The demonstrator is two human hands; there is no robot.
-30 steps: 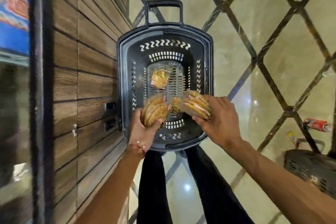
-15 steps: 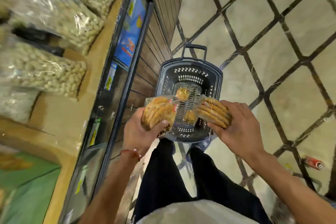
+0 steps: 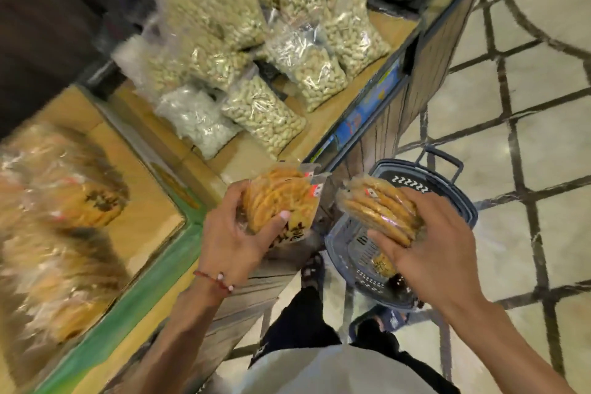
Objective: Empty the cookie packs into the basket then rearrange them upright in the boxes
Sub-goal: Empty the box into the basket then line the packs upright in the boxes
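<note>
My left hand (image 3: 233, 233) grips a clear pack of round golden cookies (image 3: 281, 198) above the shelf's front edge. A second cookie pack (image 3: 377, 205) sits in the grip of my right hand (image 3: 428, 243), held over the dark plastic basket (image 3: 460, 198) on the floor. One small cookie pack (image 3: 382, 265) shows through at the basket's bottom. At far left, blurred cookie packs (image 3: 54, 211) lie in a cardboard box (image 3: 140, 166) with a green edge.
Several clear bags of peanuts (image 3: 262, 112) lie on the shelf behind the box. The shelf's wood-panelled front (image 3: 425, 70) drops to a tiled floor (image 3: 527, 153) with dark lines. My legs and sandalled feet (image 3: 311, 269) stand beside the basket.
Both hands have lifted out of the basket with their packs and swung left toward the shelf. The view has turned up, bringing the box and peanut bags into sight.
</note>
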